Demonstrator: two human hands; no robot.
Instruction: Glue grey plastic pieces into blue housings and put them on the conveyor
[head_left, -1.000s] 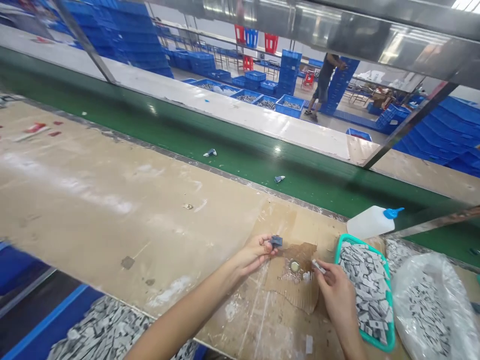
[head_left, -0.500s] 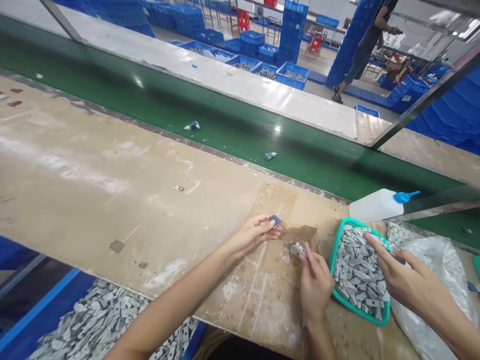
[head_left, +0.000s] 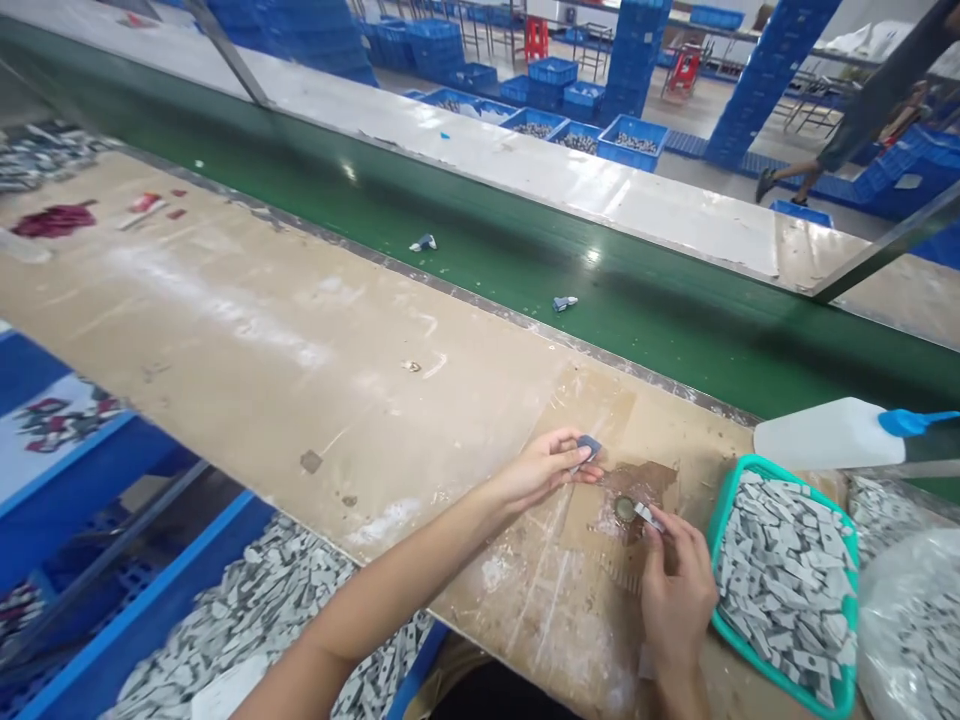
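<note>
Where fingers meet parts:
Left hand (head_left: 544,472): thumb and fingertips pinched on a small dark clip (head_left: 589,446), held just above the bench (head_left: 247,340) beside the brown cardboard patch (head_left: 600,530).
Right hand (head_left: 677,590): fingers curled together, pinching a thin grey strip (head_left: 646,515) at its near end.
Strip direction: long axis slanted, far end up and left, tip touching or just over the round glue spot (head_left: 625,508); contact not clear.
Clip direction: too small to read an axis; faces away from the wrist, toward the belt (head_left: 525,260).
Strip look: pale grey, flat, narrow, same colour as the pieces in the tray.
Clip look: blue-grey, blocky, about half covered by fingertips.
Tray (head_left: 780,675): teal rim, heaped with grey pieces, just right of the right hand, lower right corner cut off.
Bottle (head_left: 825,435): white, lying on its side behind the tray, blue nozzle pointing right, tip crossed by a metal bar.
Bag (head_left: 911,630): clear plastic, grey pieces inside, cut by the frame edge.
Belt: 2 small loose parts lying on it, shapes unclear.
Bin (head_left: 247,620): blue, below the bench, grey pieces inside, partly hidden by the left forearm.
</note>
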